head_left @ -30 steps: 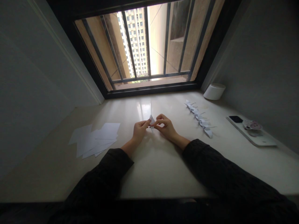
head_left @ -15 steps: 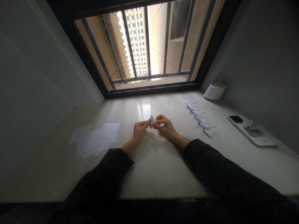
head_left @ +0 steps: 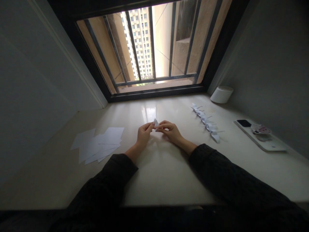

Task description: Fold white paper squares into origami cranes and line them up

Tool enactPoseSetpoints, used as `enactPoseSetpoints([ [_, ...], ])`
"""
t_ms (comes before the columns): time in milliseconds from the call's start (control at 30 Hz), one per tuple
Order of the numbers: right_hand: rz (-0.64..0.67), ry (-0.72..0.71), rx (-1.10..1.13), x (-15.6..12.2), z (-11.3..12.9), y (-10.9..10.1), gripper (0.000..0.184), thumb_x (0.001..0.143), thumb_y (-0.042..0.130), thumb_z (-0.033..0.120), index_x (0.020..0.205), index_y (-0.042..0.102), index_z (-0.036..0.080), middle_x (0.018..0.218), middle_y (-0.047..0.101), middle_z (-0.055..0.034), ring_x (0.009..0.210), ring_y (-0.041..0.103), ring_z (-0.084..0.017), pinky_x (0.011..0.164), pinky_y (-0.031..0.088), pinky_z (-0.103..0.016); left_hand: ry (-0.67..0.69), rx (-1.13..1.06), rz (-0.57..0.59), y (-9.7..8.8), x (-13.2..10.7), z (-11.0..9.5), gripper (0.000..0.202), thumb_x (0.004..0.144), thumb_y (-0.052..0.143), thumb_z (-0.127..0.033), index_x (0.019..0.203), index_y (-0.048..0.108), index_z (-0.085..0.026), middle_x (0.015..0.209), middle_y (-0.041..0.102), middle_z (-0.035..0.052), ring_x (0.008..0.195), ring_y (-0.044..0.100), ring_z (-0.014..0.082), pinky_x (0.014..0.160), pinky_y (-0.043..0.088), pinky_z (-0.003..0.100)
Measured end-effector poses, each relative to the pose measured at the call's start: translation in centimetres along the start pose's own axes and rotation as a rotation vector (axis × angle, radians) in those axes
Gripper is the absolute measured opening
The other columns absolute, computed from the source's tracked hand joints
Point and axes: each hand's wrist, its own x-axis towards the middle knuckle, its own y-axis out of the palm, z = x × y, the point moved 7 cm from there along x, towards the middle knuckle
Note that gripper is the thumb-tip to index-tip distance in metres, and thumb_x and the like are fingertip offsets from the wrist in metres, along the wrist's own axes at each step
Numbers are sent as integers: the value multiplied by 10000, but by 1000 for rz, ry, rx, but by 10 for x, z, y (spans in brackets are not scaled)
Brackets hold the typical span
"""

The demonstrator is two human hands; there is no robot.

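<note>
A small folded white paper [head_left: 156, 122] with pointed tips stands up between my two hands, above the middle of the pale tabletop [head_left: 159, 174]. My left hand [head_left: 144, 133] pinches its left side between thumb and fingers. From the right, my right hand [head_left: 171, 131] pinches its lower right part with thumb and forefinger. My fingers cover the bottom of the fold. To the right, several folded white paper cranes [head_left: 205, 120] stand in a slanting row, apart from my hands.
Loose white paper sheets [head_left: 100, 145] lie overlapping on the left. On the right lie a white phone [head_left: 267, 143] with a round grip on its back and, farther off, a white cylindrical object [head_left: 221, 94] by the wall. A barred window [head_left: 154, 48] is behind.
The folded paper has turned slightly, and its tips now stand apart where one taller point showed before. My right fingers have shifted a little lower on it.
</note>
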Motion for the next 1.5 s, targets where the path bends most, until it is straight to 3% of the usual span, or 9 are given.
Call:
enactPoseSetpoints([
  [600,-184,72,110,-2,-7,-10,208,699,713,419,785,737,232,874,685,-50,792,635,-186,680,509,-310,-19,-30,6,1,-2,-3,309,744,643,-411,918,717,-167,877,720,79,851,644,203,722,424,290],
  [800,-250,150,90,-3,-11,-16,262,620,761,436,736,726,203,807,706,-53,761,644,-195,692,514,-320,-30,-47,-30,-1,-2,-3,292,735,652,-393,904,716,-164,881,723,84,848,656,211,709,428,294],
  [967,-244,213,80,-3,-16,-16,281,642,736,457,746,728,196,783,724,-60,745,663,-209,701,510,-335,-22,-45,-36,0,-3,-5,273,740,651,-377,890,719,-158,861,724,82,832,657,206,721,443,302],
  [1233,-240,330,104,-7,-23,-16,367,592,750,517,766,732,194,661,708,-61,698,666,-235,580,517,-326,22,-58,-16,3,-3,-10,240,739,664,-348,879,719,-162,875,722,80,816,653,195,728,465,308],
  [1500,-224,248,53,-5,-14,-14,351,615,736,507,749,719,183,756,714,-65,669,642,-185,609,501,-309,25,-53,-23,2,-2,-8,239,710,692,-360,837,692,-157,833,708,65,754,642,171,714,465,296],
])
